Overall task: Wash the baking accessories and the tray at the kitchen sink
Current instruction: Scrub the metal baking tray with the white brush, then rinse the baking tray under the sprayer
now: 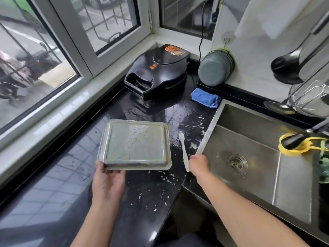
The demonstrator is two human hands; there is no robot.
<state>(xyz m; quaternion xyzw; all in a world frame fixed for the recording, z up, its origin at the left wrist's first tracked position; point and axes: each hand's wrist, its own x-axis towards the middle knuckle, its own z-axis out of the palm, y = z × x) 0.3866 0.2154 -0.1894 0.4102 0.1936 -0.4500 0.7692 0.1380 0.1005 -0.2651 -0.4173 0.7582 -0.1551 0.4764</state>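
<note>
A square metal baking tray lies upside down on the wet black counter, its bottom streaked with batter. My left hand grips its near left corner. A white spatula smeared with batter lies on the counter between the tray and the steel sink. My right hand is at the spatula's near end, by the sink's left corner, fingers curled round the handle.
A black electric griddle sits at the counter's back corner, a folded blue cloth and a grey pot to its right. A yellow strainer and dark brush lie over the sink's right side. Batter drips dot the counter.
</note>
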